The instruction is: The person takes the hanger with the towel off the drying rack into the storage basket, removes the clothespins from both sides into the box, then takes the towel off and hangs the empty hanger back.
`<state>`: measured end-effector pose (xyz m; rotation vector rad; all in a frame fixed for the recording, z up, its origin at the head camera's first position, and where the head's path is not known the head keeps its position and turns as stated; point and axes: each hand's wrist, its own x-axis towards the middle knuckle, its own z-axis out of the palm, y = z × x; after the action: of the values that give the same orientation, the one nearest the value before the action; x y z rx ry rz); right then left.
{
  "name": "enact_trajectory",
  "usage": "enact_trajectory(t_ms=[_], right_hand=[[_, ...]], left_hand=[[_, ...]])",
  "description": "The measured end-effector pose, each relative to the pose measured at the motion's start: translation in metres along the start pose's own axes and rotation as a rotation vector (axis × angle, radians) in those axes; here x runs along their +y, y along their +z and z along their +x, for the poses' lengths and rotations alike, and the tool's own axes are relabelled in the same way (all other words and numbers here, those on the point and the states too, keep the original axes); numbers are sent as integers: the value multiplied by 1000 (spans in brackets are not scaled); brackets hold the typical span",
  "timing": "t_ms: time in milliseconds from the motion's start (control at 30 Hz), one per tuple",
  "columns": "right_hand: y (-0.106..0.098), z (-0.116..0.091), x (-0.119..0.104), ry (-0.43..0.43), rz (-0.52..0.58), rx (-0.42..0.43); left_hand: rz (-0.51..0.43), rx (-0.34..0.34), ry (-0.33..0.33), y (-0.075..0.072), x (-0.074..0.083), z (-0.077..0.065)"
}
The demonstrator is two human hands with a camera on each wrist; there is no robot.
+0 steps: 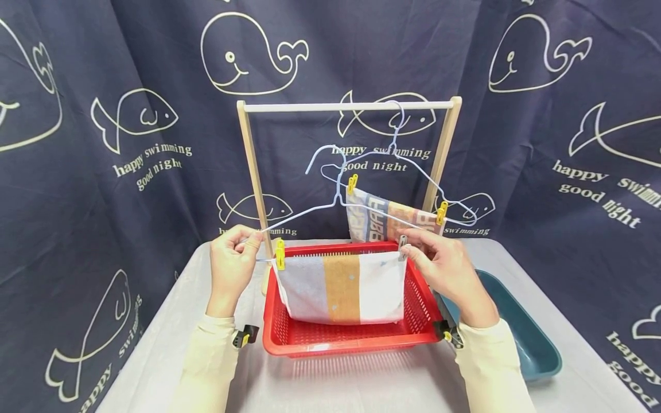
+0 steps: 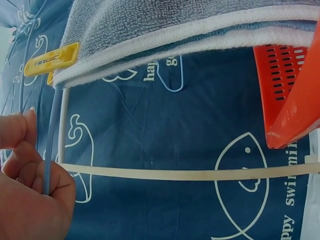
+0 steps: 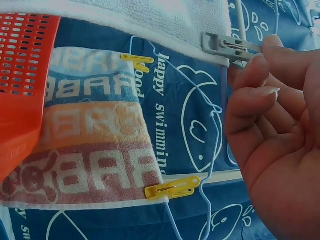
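Observation:
A light blue wire hanger (image 1: pixel 338 198) is held up in front of the rack. A small towel (image 1: pixel 341 287) with grey-blue, tan and white stripes hangs from its lower bar. My left hand (image 1: pixel 234 267) grips the hanger's left end, fingers curled round the wire in the left wrist view. Beside that hand, a yellow clothespin (image 1: pixel 280 254) clamps the towel's left corner. At the right corner sits a grey clothespin (image 3: pixel 227 46). My right hand (image 1: pixel 446 269) pinches its outer end between thumb and finger, close to the hanger's right end.
Behind, a second hanger (image 1: pixel 394 150) hangs on the wooden rack (image 1: pixel 335 106), its patterned towel (image 1: pixel 379 212) held by two yellow clothespins. A red basket (image 1: pixel 330 347) stands below the held towel. To its right is a teal basin (image 1: pixel 521 327) on the table (image 1: pixel 361 390).

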<state>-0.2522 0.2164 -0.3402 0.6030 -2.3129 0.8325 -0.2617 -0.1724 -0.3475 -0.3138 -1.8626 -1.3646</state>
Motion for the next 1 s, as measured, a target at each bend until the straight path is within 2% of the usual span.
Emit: enact_trajectory(t_ms=[300,600,667,867,1000], right_hand=[[4,1,1,-25,32,59],[9,1,0,-14,57,127],[10,2,0,-15,61,133],[11,2,1,-6,77,147],[11,2,0,-1,90,157]], left_hand=[[4,17,-31,1,4,0],[-3,9,-31,1,37,-3],[-3,10,-28,1,33,-3],[18,14,-43,3,7,-1],[-2,6,-34,2,2,-1]])
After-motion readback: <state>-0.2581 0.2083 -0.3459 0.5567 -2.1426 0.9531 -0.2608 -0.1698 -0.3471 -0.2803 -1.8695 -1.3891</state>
